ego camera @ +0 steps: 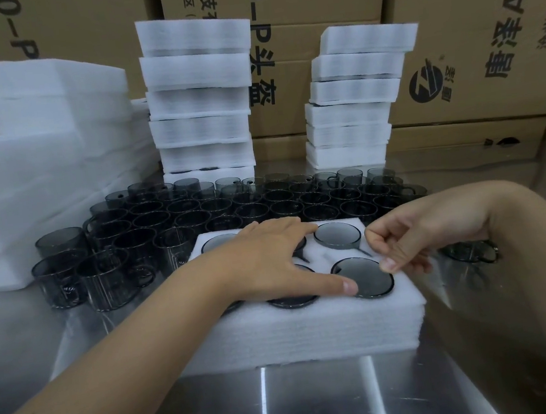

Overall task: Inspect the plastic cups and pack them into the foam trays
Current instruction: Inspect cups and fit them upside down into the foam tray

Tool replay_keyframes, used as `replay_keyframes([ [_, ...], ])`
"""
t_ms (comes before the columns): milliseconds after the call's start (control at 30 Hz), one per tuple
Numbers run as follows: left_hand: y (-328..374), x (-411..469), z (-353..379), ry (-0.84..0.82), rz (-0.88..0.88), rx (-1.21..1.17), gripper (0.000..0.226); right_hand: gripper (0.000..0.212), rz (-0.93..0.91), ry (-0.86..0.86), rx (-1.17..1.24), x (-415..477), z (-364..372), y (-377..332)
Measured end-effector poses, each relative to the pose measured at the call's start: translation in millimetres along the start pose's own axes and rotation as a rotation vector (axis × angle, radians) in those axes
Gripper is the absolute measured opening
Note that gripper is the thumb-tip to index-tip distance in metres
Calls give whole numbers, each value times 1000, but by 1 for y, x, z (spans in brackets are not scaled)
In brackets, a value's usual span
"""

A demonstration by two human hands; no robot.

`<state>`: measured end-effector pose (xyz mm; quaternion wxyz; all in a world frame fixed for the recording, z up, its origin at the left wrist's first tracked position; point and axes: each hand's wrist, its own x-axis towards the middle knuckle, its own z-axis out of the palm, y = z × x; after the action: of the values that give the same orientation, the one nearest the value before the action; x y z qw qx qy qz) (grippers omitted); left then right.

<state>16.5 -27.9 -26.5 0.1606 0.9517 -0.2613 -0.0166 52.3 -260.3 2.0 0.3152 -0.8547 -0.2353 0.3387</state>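
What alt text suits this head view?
A left hand lies flat, fingers straight, on a white foam tray whose round holes hold smoky-grey plastic cups; the right hand, fingers curled, is at the tray's right edge. Behind stand rows of loose cups, stacks of foam trays and cardboard boxes.

Foam tray [306, 332] sits centre frame on the steel table [321, 405], cups [337, 235] in its pockets. Loose cups [264, 204] crowd behind it, tray stacks [201, 113] behind those, cardboard boxes [483, 29] across the top.

Packing workshop, stacked cardboard cartons [469, 31], foam trays [201, 113], steel bench [321, 402]
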Motion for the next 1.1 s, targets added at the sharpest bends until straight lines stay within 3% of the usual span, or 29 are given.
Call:
replay_keyframes([
  [267,-4,3,0,-15,-12,13,93,26,34,2,-4,0,1,-5],
  [467,-6,4,3,-13,18,12,75,24,110,25,9,0,7,-9],
  [600,-6,2,4,56,4,-4,78,32,135,146,27,-3,16,-10],
  [700,-4,-5,1,166,-26,5,56,34,91,281,-4,-7,27,-9],
  [767,-5,-14,-4,212,-41,122,46,33,45,392,-94,-13,36,-6],
  [900,-12,-44,-13,245,-48,258,53,26,-84,608,-358,-29,53,-12],
  [1000,-16,-74,-25,332,41,254,43,35,-243,596,-464,-42,67,-27],
  [1100,-21,-99,-35,280,162,266,25,47,-271,617,-833,-42,83,-33],
])
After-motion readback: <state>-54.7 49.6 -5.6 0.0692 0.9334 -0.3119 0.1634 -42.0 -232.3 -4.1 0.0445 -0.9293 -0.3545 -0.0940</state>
